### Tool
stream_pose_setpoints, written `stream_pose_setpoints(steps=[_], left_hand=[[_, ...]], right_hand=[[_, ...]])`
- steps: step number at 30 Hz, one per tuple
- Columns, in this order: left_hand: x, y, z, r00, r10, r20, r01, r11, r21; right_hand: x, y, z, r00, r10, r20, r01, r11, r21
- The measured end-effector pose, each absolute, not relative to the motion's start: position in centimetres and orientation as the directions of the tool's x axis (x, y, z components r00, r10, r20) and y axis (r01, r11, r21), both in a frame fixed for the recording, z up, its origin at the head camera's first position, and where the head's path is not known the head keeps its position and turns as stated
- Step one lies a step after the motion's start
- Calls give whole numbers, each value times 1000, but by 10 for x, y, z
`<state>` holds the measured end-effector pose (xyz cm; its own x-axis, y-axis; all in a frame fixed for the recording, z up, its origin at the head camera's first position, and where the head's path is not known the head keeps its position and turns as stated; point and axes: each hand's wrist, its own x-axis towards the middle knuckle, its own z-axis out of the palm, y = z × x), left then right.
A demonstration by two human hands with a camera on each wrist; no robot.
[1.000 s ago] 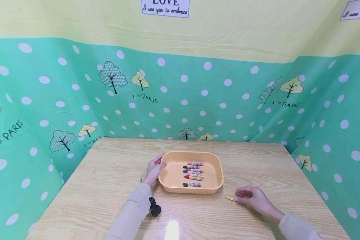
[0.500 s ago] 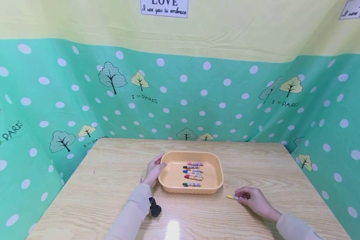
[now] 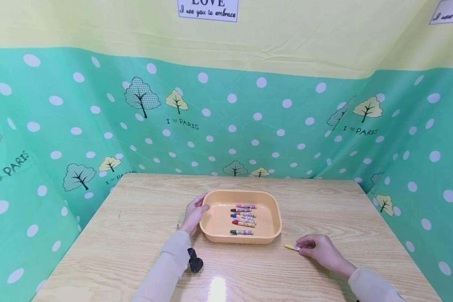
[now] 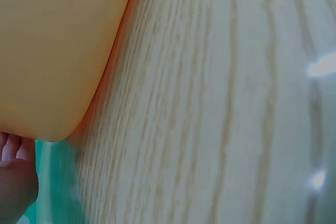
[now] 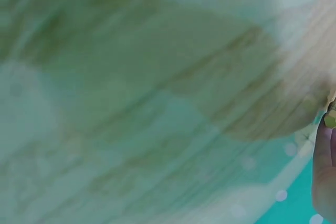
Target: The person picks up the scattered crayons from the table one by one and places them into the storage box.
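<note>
An orange plastic tray (image 3: 266,228) stands on the wooden table, and its side wall (image 4: 58,51) fills the upper left of the left wrist view. My left hand (image 3: 192,214) grips its left end, thumb over the rim and fingers outside. Several wrapped crayons lie across the tray floor, among them a pink crayon (image 3: 245,206), a blue crayon (image 3: 239,216), a red crayon (image 3: 243,224) and a green crayon (image 3: 241,232). Right of the tray's near corner, my right hand (image 3: 322,251) pinches a yellow crayon (image 3: 292,247), its tip pointing left. The right wrist view barely catches that hand.
The wood-grain table (image 3: 136,251) extends around the tray. A small black device (image 3: 195,262) is beside my left forearm. Behind the table hangs a green and yellow curtain (image 3: 249,126) with white dots and trees.
My right hand has shifted very slightly, and less of the yellow crayon shows past its fingers. The left hand and the tray have stayed put.
</note>
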<state>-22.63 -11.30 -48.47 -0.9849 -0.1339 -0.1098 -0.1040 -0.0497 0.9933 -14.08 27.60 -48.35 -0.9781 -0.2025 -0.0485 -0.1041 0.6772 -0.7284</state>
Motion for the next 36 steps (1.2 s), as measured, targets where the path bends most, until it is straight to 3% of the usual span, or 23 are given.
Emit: stream_pose_setpoints(steps=[6, 11, 25, 28, 36], left_hand=[[-226, -113, -485, -984, -137, -112, -108, -42, 993], [-226, -113, -483, -983, -142, -116, -111, -44, 993], [-223, -114, -485, -989, -133, -71, -67, -40, 997], [-221, -114, -485, -990, -132, -46, -40, -46, 998], [-227, -112, -486, -983, -144, -116, -110, -49, 993]], right_hand=[[-142, 277, -476, -971, -231, -53, -111, 642, -759], [-145, 280, -462, -963, -268, 15, -186, 626, -757], [-161, 264, -409, -975, -219, 41, -169, 604, -779], [-165, 255, -405, -975, -219, 42, -166, 588, -792], [-175, 226, -411, -958, -280, 56, -197, 510, -837]])
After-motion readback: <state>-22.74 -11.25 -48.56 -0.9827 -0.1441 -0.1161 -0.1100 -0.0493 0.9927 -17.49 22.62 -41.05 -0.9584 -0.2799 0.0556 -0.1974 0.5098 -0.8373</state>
